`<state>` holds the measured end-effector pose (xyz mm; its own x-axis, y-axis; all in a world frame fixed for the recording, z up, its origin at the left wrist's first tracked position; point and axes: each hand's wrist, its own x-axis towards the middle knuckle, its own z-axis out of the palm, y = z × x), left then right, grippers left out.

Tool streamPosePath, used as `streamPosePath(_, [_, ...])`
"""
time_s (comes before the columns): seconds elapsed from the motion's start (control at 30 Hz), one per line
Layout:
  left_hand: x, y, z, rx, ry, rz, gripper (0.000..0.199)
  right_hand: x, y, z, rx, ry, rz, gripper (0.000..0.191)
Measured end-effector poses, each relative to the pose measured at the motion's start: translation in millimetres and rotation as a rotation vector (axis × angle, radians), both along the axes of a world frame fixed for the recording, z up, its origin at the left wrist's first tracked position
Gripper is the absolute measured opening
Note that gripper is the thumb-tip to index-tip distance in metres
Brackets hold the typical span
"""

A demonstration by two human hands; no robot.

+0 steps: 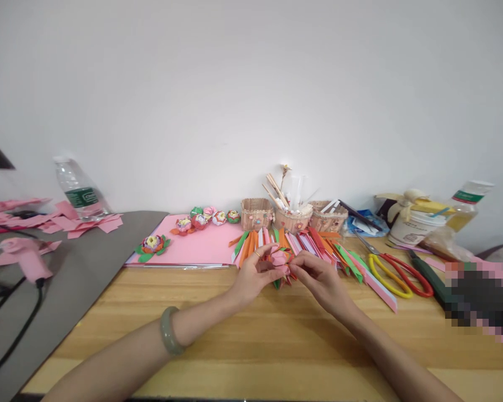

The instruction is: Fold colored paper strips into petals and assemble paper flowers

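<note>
Above the wooden table (251, 346), my left hand (255, 273) holds a pink folded-paper flower (279, 258) between thumb and fingers. Some green and red paper shows on the flower's far and lower sides. My right hand (318, 274) pinches the flower's right edge between thumb and forefinger. Just behind both hands lie many folded paper strips (310, 244) in orange, red, pink, green and white. To the left, a finished-looking paper flower (151, 245) with green leaves and several closed paper flowers (218, 218) sit on pink paper sheets (209, 245).
Decorated woven baskets (257, 215) hold sticks and tubes by the wall. Large red-and-yellow-handled scissors (396, 274) lie right, near a paper cup (414, 226) and a bottle (468, 204). At left are a pink glue gun (28, 259) with a black cable, pink paper scraps and a water bottle (81, 192).
</note>
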<state>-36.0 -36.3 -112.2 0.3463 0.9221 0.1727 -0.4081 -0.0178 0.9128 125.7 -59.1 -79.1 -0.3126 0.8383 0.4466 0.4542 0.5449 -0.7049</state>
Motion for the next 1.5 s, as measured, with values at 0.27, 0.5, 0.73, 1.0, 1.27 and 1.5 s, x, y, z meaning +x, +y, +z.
streamPosePath(0.27, [1, -1, 2.9, -0.042, -0.029, -0.006, 0.056, 1, 2, -7.6, 0.23, -0.132, -0.093, 0.015])
streamPosePath(0.5, [2, 1, 1.0, -0.026, -0.02, 0.034, 0.058, -1, 3, -20.7, 0.354, -0.179, -0.276, 0.018])
streamPosePath(0.73, [2, 0, 2.7, -0.015, -0.014, 0.065, 0.054, -4, 0, -15.6, 0.29, -0.116, -0.252, 0.02])
streamPosePath(1.0, [1, 2, 2.0, -0.002, -0.04, 0.035, 0.054, 3, 4, 0.5, 0.035, 0.017, -0.043, 0.023])
streamPosePath(1.27, [0, 1, 0.7, -0.015, -0.015, -0.061, 0.054, 7, 5, 3.0, -0.101, 0.053, 0.035, 0.025])
streamPosePath(1.5, [-1, 3, -0.1, 0.015, -0.019, -0.049, 0.052, 3, 3, 3.7, -0.04, 0.022, 0.026, 0.029])
